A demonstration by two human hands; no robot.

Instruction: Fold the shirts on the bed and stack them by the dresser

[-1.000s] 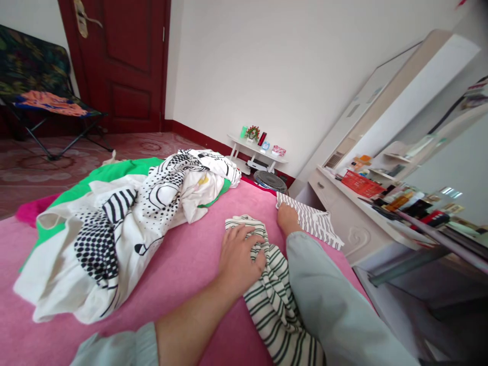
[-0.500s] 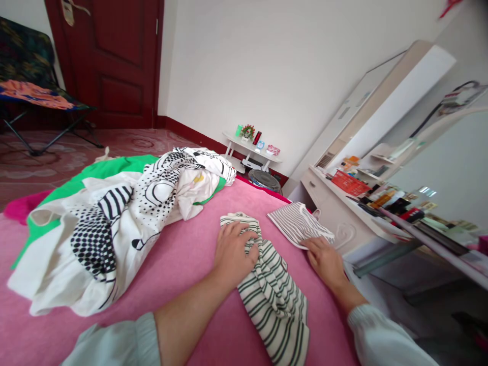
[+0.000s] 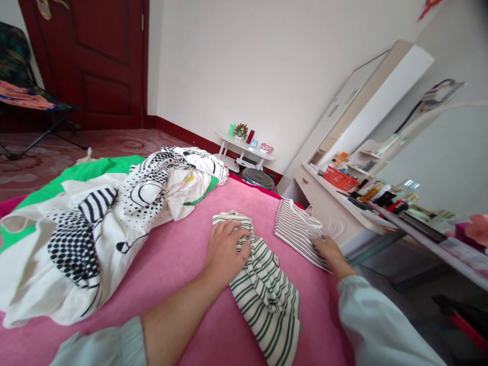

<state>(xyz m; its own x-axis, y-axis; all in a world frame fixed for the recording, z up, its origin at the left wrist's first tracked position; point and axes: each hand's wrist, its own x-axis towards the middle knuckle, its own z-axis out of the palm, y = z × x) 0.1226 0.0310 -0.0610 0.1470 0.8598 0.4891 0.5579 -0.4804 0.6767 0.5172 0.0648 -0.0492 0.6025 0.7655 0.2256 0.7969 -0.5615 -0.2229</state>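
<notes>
On the pink bed cover [image 3: 171, 274], my left hand [image 3: 227, 252] lies with its fingers spread over the upper end of a cream garment with dark green stripes [image 3: 269, 305]. That garment is bunched along its middle, and a small label shows near its right edge. To the right, my right hand [image 3: 329, 254] grips the near right edge of a folded shirt with thin dark stripes [image 3: 295, 226]. Its thumb is mostly hidden from view. The folded shirt lies close to the bed's far right edge.
A heap of white clothes with black patterns [image 3: 141, 198] covers the left of the bed, over a green cloth [image 3: 99, 168]. Beyond the right edge stands a dressing table [image 3: 320, 190] with a red basket [image 3: 340, 178] and several bottles. A low white shelf [image 3: 244, 146] is by the wall.
The folded striped shirt has turned and shifted a little away to the right with my right hand. My left hand rests on the green-striped garment as before. The whole view has shifted slightly.
</notes>
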